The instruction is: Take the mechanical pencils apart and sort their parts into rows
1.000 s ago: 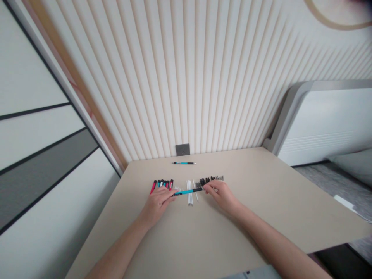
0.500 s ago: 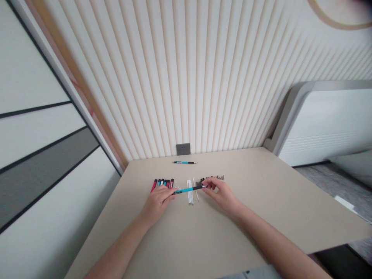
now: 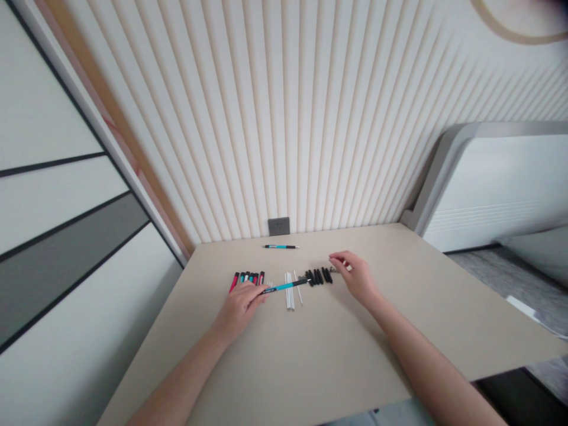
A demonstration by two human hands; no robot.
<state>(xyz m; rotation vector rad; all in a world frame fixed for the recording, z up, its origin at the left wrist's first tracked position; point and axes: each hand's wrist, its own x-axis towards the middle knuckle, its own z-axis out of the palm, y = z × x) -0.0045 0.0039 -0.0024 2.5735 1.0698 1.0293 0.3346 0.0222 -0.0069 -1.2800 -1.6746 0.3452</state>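
My left hand [image 3: 239, 305] is closed on the rear end of a blue and black pen [image 3: 283, 287], which points right and slightly up above the table. Away from the pen, my right hand [image 3: 352, 273] hovers over small metal pieces [image 3: 333, 270], thumb and forefinger pinched together. Whatever is between those fingertips is too small to make out. Below the pen lie several thin white refills [image 3: 288, 299], with one more refill [image 3: 299, 288] set apart. Several black pen grips [image 3: 318, 276] lie in a row beside my right hand. Coloured pen barrels [image 3: 243, 277] are partly hidden behind my left hand.
Another blue and black pen [image 3: 281, 247] lies at the back of the beige table [image 3: 284, 361]. A dark wall socket [image 3: 278, 226] sits above it on the ribbed wall [image 3: 284, 118]. A white headboard [image 3: 510, 183] stands at the right.
My right hand has left the pen's tip and moved right and up to the small metal pieces, uncovering the black grips. My left hand still holds the pen in nearly the same place.
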